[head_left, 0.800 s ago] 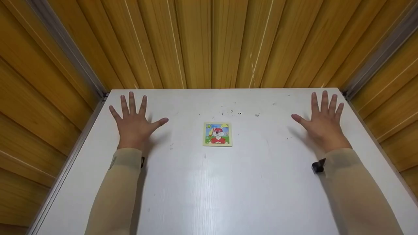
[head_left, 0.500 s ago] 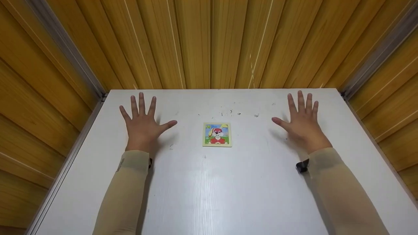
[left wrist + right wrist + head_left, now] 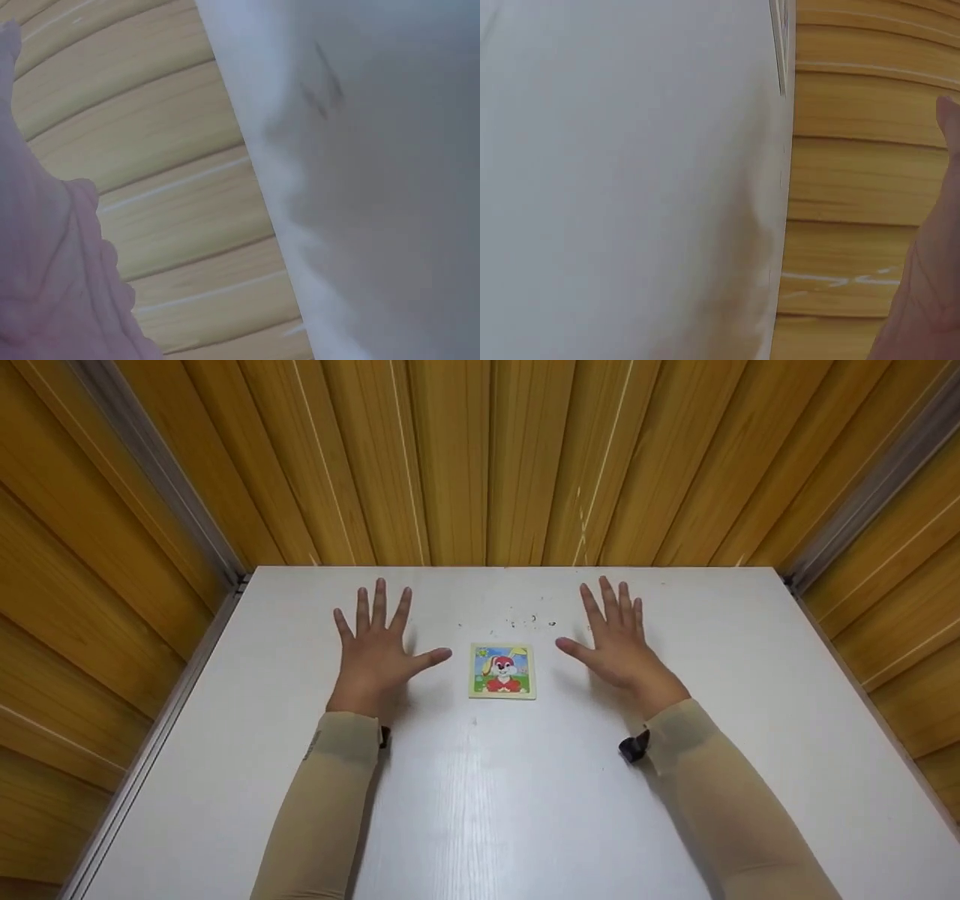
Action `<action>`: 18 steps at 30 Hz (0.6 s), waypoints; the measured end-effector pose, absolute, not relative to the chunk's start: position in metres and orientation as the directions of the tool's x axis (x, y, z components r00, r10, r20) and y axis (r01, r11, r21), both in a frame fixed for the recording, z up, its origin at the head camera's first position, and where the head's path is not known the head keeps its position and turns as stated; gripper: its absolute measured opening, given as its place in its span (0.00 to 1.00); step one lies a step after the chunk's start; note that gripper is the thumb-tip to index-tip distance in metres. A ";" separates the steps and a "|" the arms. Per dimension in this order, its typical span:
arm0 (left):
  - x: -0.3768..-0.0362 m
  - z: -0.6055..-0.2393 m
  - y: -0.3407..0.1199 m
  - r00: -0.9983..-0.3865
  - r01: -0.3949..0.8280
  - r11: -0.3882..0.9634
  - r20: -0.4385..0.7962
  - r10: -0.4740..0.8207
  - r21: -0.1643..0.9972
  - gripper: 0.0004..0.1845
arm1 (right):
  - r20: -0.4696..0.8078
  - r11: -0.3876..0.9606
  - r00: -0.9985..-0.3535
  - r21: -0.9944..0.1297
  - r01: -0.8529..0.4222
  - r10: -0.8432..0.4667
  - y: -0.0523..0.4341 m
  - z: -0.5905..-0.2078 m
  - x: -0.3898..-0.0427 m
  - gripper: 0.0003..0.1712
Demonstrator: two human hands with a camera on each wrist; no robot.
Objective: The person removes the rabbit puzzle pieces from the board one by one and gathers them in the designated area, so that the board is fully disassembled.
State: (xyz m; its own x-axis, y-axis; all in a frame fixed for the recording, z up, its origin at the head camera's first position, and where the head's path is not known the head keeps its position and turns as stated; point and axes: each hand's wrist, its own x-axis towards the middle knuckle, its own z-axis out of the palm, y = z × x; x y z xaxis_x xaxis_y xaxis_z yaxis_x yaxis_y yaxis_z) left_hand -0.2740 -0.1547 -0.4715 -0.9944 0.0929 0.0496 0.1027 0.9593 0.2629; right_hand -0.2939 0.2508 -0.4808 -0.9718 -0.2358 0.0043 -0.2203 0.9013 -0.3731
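A small square picture puzzle (image 3: 502, 671) with a pale frame and a red-and-white rabbit lies flat on the white table (image 3: 480, 795). To its left, my left hand (image 3: 379, 660) is spread with straight fingers, the thumb pointing toward the puzzle. My right hand (image 3: 619, 652) is spread on the other side, its thumb tip a short way from the puzzle's right edge. Neither hand holds anything. In the left wrist view part of the left palm (image 3: 45, 255) shows; in the right wrist view the right palm (image 3: 930, 285) shows, and the puzzle's edge (image 3: 781, 52) appears at the top.
Ribbed wood-look walls (image 3: 480, 465) stand behind the table and at both sides. Small dark marks (image 3: 532, 620) dot the tabletop behind the puzzle. Each wrist wears a small black camera, the right one (image 3: 634, 746) plainly visible.
Both hands have moved inward toward the puzzle, the left one rightward and the right one leftward, fingers still spread. The puzzle has stayed in place.
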 end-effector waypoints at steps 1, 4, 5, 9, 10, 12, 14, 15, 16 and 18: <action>-0.274 -0.472 -0.151 -0.994 0.111 0.955 0.039 0.105 0.276 0.70 | 0.002 0.896 -0.969 -0.380 -0.228 -0.246 0.244 -0.482 -0.293 0.67; -0.273 -0.472 -0.141 -0.991 0.133 0.935 0.016 0.135 0.328 0.69 | 0.007 0.872 -0.961 -0.418 -0.254 -0.277 0.224 -0.483 -0.292 0.65; -0.273 -0.472 -0.138 -0.990 0.138 0.926 0.011 0.144 0.351 0.69 | 0.009 0.862 -0.958 -0.435 -0.261 -0.285 0.218 -0.483 -0.293 0.65; -0.272 -0.473 -0.127 -0.982 0.166 0.883 -0.004 0.187 0.438 0.68 | 0.015 0.806 -0.950 -0.526 -0.272 -0.311 0.195 -0.478 -0.294 0.62; -0.272 -0.474 -0.125 -0.980 0.174 0.874 -0.011 0.201 0.453 0.68 | 0.015 0.787 -0.950 -0.555 -0.268 -0.313 0.190 -0.477 -0.294 0.60; -0.270 -0.476 -0.120 -0.975 0.182 0.861 -0.027 0.222 0.474 0.68 | 0.013 0.760 -0.948 -0.594 -0.263 -0.318 0.179 -0.474 -0.294 0.58; -0.270 -0.478 -0.116 -0.970 0.190 0.855 -0.039 0.238 0.482 0.67 | 0.012 0.737 -0.946 -0.624 -0.260 -0.323 0.170 -0.472 -0.294 0.56; -0.269 -0.480 -0.115 -0.968 0.194 0.852 -0.045 0.246 0.486 0.68 | 0.009 0.726 -0.945 -0.637 -0.258 -0.328 0.166 -0.471 -0.294 0.56; -0.269 -0.481 -0.114 -0.966 0.196 0.850 -0.052 0.252 0.490 0.68 | 0.009 0.717 -0.943 -0.646 -0.260 -0.333 0.163 -0.471 -0.293 0.56; -0.268 -0.483 -0.112 -0.963 0.197 0.848 -0.064 0.261 0.491 0.68 | 0.006 0.699 -0.940 -0.667 -0.258 -0.341 0.159 -0.471 -0.293 0.55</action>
State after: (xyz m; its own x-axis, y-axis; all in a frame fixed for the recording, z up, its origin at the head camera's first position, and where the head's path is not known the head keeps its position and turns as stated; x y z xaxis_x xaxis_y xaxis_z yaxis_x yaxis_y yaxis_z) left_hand -0.2676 -0.1122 -0.4827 -0.9632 0.2611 -0.0638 0.1974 0.8484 0.4912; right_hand -0.2927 0.1585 -0.4713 -0.9401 -0.3410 0.0062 -0.2580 0.6991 -0.6668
